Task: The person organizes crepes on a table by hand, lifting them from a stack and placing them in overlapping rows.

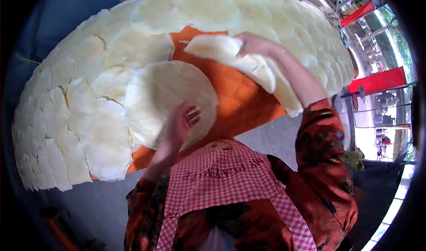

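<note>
My right hand [254,45] grips the upper edge of a pale, thin dough-like sheet [216,48], which is folded over and lies slanting down to the right across the orange table surface [246,96]. My left hand [183,119] rests over a large round sheet [176,84] of the same pale material, palm turned partly to the right, fingers slightly curled and nothing gripped. Whether its fingertips press on the sheet I cannot tell. Overlapping round sheets [76,108] cover the left of the table, and more [283,21] line its far and right sides.
The orange table's near edge runs close to my red checked apron [219,181]. Grey floor [273,137] shows below that edge. Blue fabric [66,14] lies beyond the table at the upper left. Metal framing and red panels [379,79] stand to the right.
</note>
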The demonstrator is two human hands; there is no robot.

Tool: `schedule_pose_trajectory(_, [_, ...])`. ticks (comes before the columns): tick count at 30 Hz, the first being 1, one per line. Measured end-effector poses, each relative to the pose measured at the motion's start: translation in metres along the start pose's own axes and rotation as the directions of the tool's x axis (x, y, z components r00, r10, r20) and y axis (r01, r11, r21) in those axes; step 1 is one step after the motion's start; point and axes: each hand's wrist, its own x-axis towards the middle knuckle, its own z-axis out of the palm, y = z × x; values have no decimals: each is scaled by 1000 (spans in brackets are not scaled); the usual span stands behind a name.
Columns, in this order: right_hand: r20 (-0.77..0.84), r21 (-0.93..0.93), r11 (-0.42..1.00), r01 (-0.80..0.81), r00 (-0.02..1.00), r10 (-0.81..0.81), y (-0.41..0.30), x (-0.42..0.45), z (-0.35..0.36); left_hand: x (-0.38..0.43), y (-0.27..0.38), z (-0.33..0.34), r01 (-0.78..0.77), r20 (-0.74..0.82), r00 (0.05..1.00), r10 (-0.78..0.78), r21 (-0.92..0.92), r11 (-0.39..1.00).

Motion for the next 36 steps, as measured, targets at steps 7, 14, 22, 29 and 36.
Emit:
schedule_pose_trajectory(7, [-75,-80,802,591,799,-596,-171,-31,43,-40,27,9,-1,266,959,98,-343,939])
schedule_pose_trajectory(14, [69,-106,815,569,822,-565,-182,-6,234,-70,34,-50,-153,230,925,302,-502,851])
schedule_pose_trajectory(22, [-175,-17,821,571,807,-564,-122,-21,244,-108,19,-87,-266,-100,964,246,-376,888])
schedule_pose_trajectory(29, [-178,-151,950,274,937,-299,-102,-54,264,-129,54,-34,-345,-92,937,336,-112,932])
schedule_pose_trajectory(36, [-250,-145,908,393,874,-417,-127,13,251,-129,76,-25,-382,1,924,383,-76,921])
